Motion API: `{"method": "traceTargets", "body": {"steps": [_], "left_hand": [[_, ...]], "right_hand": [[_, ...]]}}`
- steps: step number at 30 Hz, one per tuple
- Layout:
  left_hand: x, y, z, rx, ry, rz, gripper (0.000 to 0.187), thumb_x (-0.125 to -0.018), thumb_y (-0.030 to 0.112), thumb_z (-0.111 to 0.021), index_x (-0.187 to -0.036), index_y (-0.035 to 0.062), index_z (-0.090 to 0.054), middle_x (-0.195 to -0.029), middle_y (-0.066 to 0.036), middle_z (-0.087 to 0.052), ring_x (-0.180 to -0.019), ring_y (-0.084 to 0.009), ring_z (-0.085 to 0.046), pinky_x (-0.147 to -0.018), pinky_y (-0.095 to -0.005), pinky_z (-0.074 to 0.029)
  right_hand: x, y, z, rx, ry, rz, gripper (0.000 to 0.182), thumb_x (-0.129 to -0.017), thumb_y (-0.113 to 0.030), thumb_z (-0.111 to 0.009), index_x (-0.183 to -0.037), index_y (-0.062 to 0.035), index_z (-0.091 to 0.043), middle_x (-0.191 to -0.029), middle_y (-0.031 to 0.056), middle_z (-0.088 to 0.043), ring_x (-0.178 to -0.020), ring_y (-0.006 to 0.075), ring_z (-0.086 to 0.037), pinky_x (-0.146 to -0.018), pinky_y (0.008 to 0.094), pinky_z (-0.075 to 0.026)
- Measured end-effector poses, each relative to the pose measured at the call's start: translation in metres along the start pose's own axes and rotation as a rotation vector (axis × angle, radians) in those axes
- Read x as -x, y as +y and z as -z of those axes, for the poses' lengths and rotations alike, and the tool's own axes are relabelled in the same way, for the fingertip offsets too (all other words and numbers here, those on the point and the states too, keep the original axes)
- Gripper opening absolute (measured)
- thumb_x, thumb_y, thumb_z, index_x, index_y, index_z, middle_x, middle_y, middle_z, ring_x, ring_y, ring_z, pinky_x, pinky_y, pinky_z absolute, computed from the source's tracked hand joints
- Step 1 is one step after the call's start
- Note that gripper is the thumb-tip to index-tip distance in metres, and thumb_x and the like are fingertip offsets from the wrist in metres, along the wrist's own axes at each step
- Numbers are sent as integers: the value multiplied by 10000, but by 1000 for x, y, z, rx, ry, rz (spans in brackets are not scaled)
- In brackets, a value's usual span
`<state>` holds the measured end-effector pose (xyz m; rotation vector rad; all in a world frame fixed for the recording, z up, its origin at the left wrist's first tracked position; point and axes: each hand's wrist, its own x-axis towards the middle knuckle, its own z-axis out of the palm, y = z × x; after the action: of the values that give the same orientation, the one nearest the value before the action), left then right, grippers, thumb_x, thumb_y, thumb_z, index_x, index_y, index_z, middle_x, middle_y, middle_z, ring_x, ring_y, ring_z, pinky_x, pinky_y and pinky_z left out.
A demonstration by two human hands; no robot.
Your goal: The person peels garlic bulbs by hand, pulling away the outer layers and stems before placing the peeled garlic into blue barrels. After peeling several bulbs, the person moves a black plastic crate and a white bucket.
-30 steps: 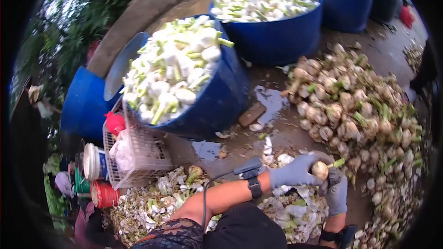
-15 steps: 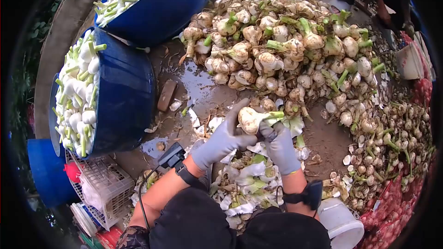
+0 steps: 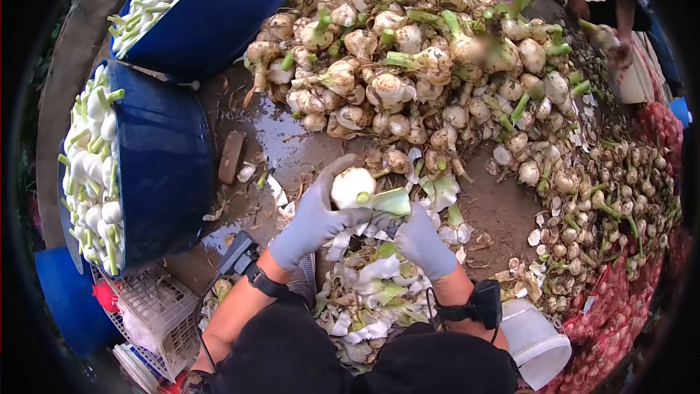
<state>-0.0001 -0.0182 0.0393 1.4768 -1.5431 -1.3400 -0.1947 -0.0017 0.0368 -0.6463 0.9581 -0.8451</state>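
Note:
A garlic bulb (image 3: 353, 185) with a smooth white face sits in my left hand (image 3: 312, 220), gloved in grey, its fingers wrapped round the bulb's left side. To its right my right hand (image 3: 425, 242), also gloved, is closed on a green and white outer leaf (image 3: 392, 202) that stretches away from the bulb. Peeled skins and leaves (image 3: 375, 284) lie in a heap below both hands. Just beyond the hands rises a large pile of unpeeled garlic bulbs (image 3: 386, 91) with dirty skins and cut green stems.
Two blue tubs (image 3: 164, 153) of white peeled garlic stand at the left, above a plastic crate (image 3: 157, 306). A brick (image 3: 232, 157) lies nearby. A white bucket (image 3: 536, 343) and red net bags (image 3: 609, 328) are at lower right. Another person's hand (image 3: 620, 55) holds garlic at upper right.
The bulb has turned and now shows a clean white face, with a leaf pulled out to the right. My right hand has moved down and left. The view has shifted rightward.

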Motion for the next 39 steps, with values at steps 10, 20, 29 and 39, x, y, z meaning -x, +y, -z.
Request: {"method": "traceTargets", "body": {"steps": [10,20,29,39], "left_hand": [[9,17,-5,700,-263,449,823,-733,93,-742,-1453,16,-352,-1181,-80,-598,-997,-147,-609,-878,-270,-507],[16,3,-4,679,24,349,271,-849,86,-698,-1089,-13,-620,-1034,-94,-644,-1051,-195,-593,-944,-326,-470],[15,11,15,1013,9,185,204,-873,5,-657,-1076,11,-637,-1277,-145,-566,-1145,-231,-584,-977,-356,-482],[13,6,7,65,-189,-234,122,-823,43,-709,-943,24,-713,-1322,-143,-528,-1139,-238,-582,-963,-353,-463]], "right_hand": [[-11,2,32,129,-18,134,266,-923,-97,-602,-1170,0,-613,-1043,116,-687,-930,193,-661,-818,331,-534],[-11,17,12,201,199,195,300,-775,132,-519,-988,-30,-655,-959,63,-673,-893,148,-631,-835,272,-495],[20,-9,15,1067,-318,-34,397,-873,-196,-666,-1232,-38,-609,-1179,197,-651,-1010,311,-667,-867,366,-518],[-13,-19,-12,1440,66,307,263,-773,-90,-603,-1032,-87,-649,-856,134,-683,-792,344,-664,-661,430,-520]]}}
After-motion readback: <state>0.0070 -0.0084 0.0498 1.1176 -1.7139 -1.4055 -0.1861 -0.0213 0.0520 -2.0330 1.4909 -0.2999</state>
